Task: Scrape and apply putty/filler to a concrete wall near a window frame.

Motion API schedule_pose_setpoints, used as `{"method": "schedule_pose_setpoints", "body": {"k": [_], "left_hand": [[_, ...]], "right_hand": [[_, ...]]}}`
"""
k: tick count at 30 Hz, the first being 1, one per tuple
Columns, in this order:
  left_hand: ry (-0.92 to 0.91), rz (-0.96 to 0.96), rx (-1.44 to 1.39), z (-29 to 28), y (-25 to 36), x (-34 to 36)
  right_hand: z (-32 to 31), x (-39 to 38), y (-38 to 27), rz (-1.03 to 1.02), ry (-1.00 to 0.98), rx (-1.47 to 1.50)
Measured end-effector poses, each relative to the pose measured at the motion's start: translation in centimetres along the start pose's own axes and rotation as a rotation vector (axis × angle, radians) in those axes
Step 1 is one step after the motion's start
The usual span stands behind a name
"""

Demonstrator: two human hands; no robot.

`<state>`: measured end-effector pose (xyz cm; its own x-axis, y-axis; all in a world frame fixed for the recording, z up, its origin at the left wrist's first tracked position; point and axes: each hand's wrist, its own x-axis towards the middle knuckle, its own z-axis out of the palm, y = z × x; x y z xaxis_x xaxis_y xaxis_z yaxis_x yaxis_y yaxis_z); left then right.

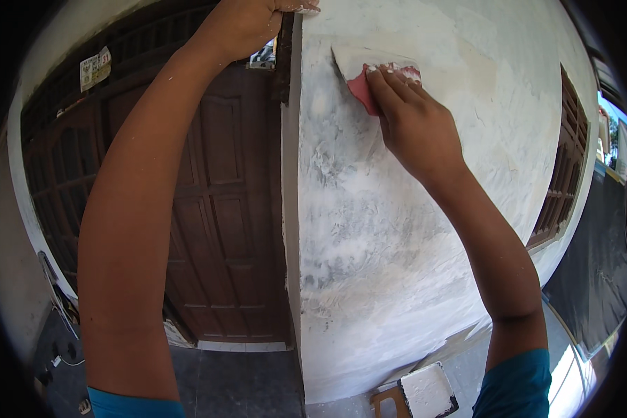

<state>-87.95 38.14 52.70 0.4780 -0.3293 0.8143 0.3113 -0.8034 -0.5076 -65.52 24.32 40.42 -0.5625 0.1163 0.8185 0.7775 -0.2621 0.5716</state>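
Scraper [359, 90]: lies with broad blade against the upper part of the wall [369, 223], right of the corner edge; shows pink-red at the grip side.
Right hand [421, 125]: grasps the scraper; presses from above.
Right fingers [396, 87]: lie close together across the pink part; show white smears at the tips.
Left hand [247, 28]: reaches up to the wall's corner edge, partly cut off by the upper rim.
Left fingers [306, 10]: bend toward the edge, white-smeared; cannot tell whether grasping or merely touching.
Paper sheet [95, 69]: hangs at upper left on the dark grille; bears dark print and larger red figures, largely too small to read.
Wall surface: shows patchy white and grey, with rough streaks below the scraper.
Door [223, 251]: stands left of the corner, dark brown, panelled.
Square tray [454, 404]: sits on the floor near the wall base; contains white paste [425, 389].
Brown object [383, 400]: lies just beside the tray.
Window [564, 167]: shows brown slats, far right.
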Motion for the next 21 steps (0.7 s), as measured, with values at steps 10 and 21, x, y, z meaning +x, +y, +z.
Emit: {"method": "schedule_pose_setpoints", "body": {"k": [10,21], "left_hand": [[0.143,0.275,-0.425,0.1,0.0,-1.0],[0.038,0.04,0.005,0.4,0.0,-0.1]], "right_hand": [[-7.5,-7.4,-8.3,-0.213,-0.33,0.313],[-0.8,-10.2,-11.3,-0.379,-0.217,-0.064]]}}
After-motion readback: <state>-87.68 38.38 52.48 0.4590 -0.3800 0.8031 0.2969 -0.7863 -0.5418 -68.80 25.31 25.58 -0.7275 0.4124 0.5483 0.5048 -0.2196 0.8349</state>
